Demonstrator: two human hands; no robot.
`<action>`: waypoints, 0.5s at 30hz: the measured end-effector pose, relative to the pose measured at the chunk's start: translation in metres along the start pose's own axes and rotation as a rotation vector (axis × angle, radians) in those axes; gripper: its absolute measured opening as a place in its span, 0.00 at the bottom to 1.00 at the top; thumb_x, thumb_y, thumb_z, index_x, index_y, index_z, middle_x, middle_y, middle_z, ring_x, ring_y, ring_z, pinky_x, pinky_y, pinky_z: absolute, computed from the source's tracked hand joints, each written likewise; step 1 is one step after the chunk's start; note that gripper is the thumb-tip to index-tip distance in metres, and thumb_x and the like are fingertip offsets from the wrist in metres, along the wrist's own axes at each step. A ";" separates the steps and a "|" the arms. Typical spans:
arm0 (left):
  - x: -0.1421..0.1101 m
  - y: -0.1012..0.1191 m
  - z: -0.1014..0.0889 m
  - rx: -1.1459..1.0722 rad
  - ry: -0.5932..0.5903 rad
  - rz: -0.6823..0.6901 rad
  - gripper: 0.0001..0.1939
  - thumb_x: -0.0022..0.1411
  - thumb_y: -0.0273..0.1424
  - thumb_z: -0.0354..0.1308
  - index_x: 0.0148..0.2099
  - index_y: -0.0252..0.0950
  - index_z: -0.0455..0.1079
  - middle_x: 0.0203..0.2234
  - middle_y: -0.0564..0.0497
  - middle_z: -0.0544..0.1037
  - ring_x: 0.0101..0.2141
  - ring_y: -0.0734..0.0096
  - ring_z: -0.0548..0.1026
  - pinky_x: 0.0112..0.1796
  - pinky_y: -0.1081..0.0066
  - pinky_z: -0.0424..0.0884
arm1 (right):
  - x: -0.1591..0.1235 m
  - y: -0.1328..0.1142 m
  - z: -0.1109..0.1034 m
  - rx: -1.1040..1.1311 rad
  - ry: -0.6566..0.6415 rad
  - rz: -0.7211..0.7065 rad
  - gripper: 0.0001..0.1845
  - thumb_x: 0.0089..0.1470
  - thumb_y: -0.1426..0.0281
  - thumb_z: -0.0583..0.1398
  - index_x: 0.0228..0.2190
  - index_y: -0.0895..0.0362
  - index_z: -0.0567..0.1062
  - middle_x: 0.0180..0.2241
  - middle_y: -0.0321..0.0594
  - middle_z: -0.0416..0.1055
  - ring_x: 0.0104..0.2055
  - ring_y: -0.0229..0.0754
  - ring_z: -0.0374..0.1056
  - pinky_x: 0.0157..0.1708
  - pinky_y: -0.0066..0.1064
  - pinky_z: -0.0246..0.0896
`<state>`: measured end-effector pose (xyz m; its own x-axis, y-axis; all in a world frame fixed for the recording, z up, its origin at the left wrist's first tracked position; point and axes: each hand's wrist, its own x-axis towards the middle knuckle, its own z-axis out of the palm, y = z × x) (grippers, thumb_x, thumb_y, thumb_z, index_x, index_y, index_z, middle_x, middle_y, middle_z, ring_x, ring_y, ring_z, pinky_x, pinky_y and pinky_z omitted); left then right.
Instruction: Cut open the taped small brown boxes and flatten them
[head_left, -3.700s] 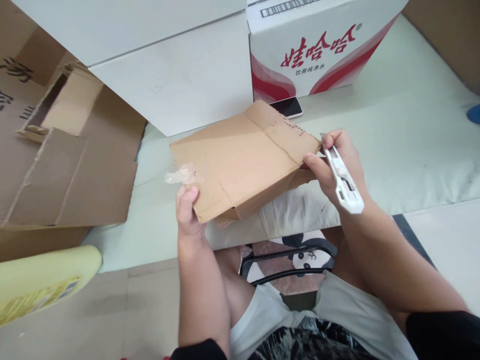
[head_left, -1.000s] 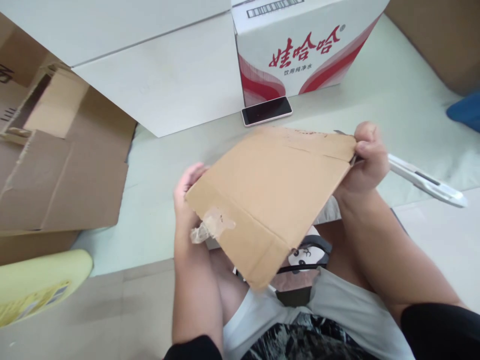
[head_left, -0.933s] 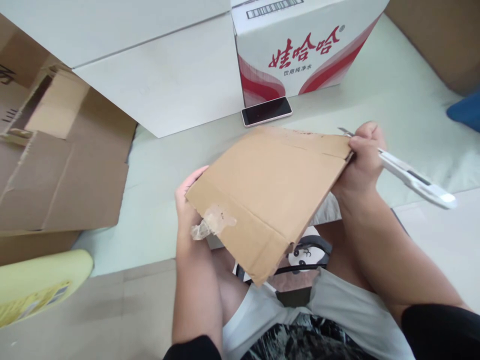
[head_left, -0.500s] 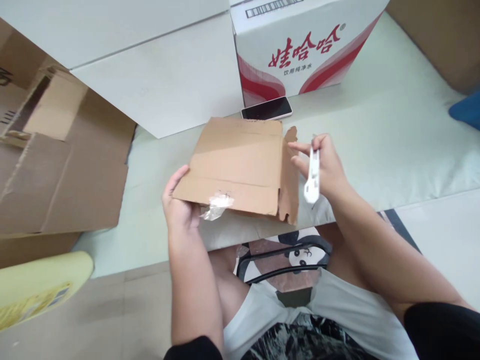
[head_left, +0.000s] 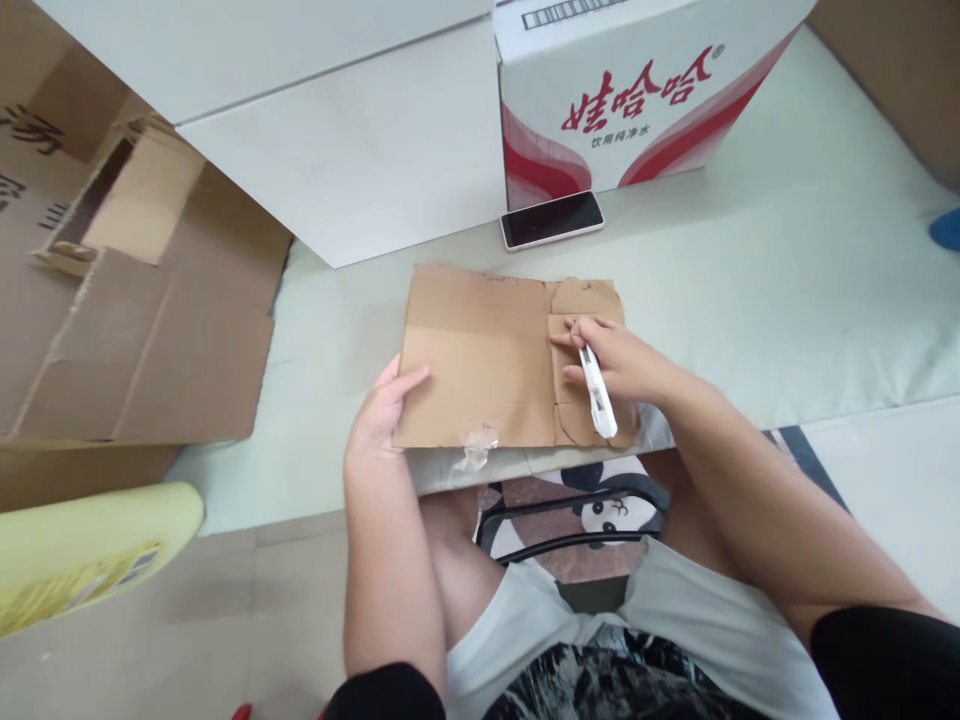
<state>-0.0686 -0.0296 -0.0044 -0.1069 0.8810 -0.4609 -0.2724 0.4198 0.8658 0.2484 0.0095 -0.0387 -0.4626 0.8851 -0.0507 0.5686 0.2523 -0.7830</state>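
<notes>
A flattened brown cardboard box (head_left: 476, 360) lies on the pale green cloth-covered surface before me. My left hand (head_left: 379, 415) grips its left edge, thumb on top and the other fingers mostly hidden beneath. At the box's right end, my right hand (head_left: 600, 355) rests over the folded-out flaps (head_left: 585, 295), fingers touching the cardboard. A white utility knife (head_left: 598, 395) is held in that hand, its body pointing back toward me; I cannot make out a blade. Crumpled clear tape (head_left: 477, 446) hangs from the box's near edge.
Behind the box lie a phone (head_left: 552, 220) and a white carton with red lettering (head_left: 615, 110). A large white box (head_left: 390, 150) stands beside it. Opened brown cartons (head_left: 180, 340) fill the left, above a yellow container (head_left: 112, 550). A panda-print bag (head_left: 570, 520) is below the near edge.
The cardboard box has gone from raised and tilted to lying flat, with its right end flaps spread out. My right hand, holding the knife, has moved left and down onto the flaps.
</notes>
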 end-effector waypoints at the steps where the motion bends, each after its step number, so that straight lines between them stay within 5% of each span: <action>1: 0.000 -0.001 0.001 0.029 -0.012 -0.008 0.33 0.43 0.29 0.73 0.54 0.38 0.76 0.45 0.42 0.85 0.48 0.45 0.84 0.47 0.57 0.82 | 0.002 0.003 0.002 -0.005 0.027 -0.002 0.19 0.49 0.64 0.66 0.30 0.49 0.57 0.49 0.49 0.82 0.60 0.63 0.74 0.67 0.66 0.52; 5: -0.002 0.000 0.004 0.029 -0.020 0.043 0.31 0.40 0.28 0.72 0.50 0.37 0.77 0.44 0.41 0.85 0.49 0.44 0.83 0.47 0.57 0.82 | 0.005 0.006 0.009 0.036 0.110 -0.018 0.20 0.48 0.64 0.66 0.29 0.49 0.57 0.47 0.46 0.82 0.59 0.61 0.74 0.68 0.65 0.50; 7: -0.002 0.002 0.004 -0.015 0.007 0.086 0.29 0.37 0.27 0.72 0.47 0.37 0.78 0.43 0.42 0.86 0.50 0.43 0.83 0.47 0.57 0.81 | 0.003 0.002 0.008 0.172 0.308 0.002 0.20 0.52 0.59 0.65 0.31 0.49 0.57 0.41 0.44 0.83 0.54 0.57 0.77 0.60 0.58 0.62; 9: -0.001 0.004 0.002 -0.065 0.069 0.148 0.27 0.36 0.28 0.71 0.44 0.37 0.78 0.40 0.43 0.86 0.50 0.43 0.83 0.49 0.56 0.81 | 0.003 -0.002 0.003 0.345 0.621 0.045 0.18 0.58 0.55 0.60 0.33 0.48 0.56 0.28 0.36 0.77 0.39 0.50 0.77 0.48 0.47 0.67; 12: 0.000 0.006 0.001 -0.146 0.199 0.230 0.25 0.37 0.29 0.70 0.43 0.37 0.77 0.34 0.44 0.85 0.50 0.43 0.83 0.51 0.55 0.79 | 0.006 -0.002 -0.007 0.590 1.006 0.095 0.20 0.62 0.47 0.55 0.35 0.47 0.55 0.17 0.24 0.54 0.20 0.40 0.53 0.29 0.36 0.55; 15: -0.001 0.008 0.003 -0.213 0.258 0.262 0.24 0.38 0.28 0.68 0.43 0.36 0.76 0.33 0.44 0.85 0.51 0.44 0.82 0.54 0.54 0.78 | 0.012 0.008 -0.016 0.727 1.085 0.163 0.25 0.58 0.42 0.54 0.33 0.48 0.52 0.19 0.24 0.42 0.19 0.37 0.37 0.24 0.32 0.40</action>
<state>-0.0679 -0.0264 0.0032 -0.4276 0.8568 -0.2882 -0.3929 0.1110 0.9129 0.2583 0.0284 -0.0350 0.5478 0.8330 0.0782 -0.0851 0.1484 -0.9853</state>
